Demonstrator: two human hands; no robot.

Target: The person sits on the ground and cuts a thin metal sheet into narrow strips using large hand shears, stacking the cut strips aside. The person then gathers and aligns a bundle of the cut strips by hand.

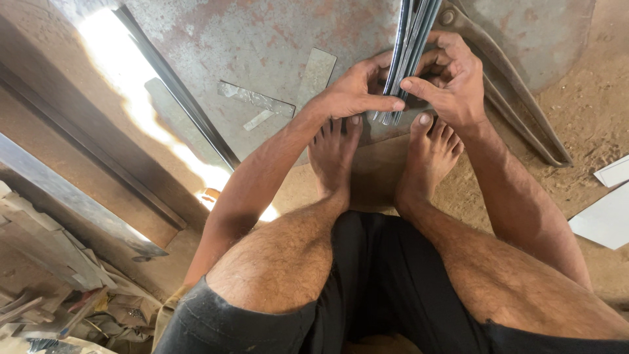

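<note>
Hazard assessment. The bundle of thin metal strips (407,56) stands nearly upright on its lower ends, resting on the rusty metal plate (262,39) directly ahead of the bare toes. Three failures appear possible:

- Slippage: the strips are held only by finger pressure from both sides. If that pressure loosens, single strips are likely to slide out of the bundle and drop onto the left foot (334,147) or the right foot (429,147), both of which lie just behind the bundle's lower ends.
- Cuts: the strip edges look thin and bare. A strip sliding through the grip may cut a fingertip or palm.
- Fanning: the lower ends already look slightly uneven. Uneven squeezing may splay the bundle further, and a splayed bundle is harder to hold.

Hand state. The left hand (354,92) presses against the left side of the bundle, its index finger stretched across the lower ends and its thumb side curled toward the strips. The right hand (452,78) closes around the right side of the bundle, fingers curled over it and thumb laid across the front. Both hands pinch the same bundle between them.

Position. The bundle sits between the two hands, touching both. Loose offcut strips (255,98) lie flat on the plate, left of the bundle and apart from it. The long curved tool handles (517,118) lie right of the bundle, beyond the right hand.
</note>
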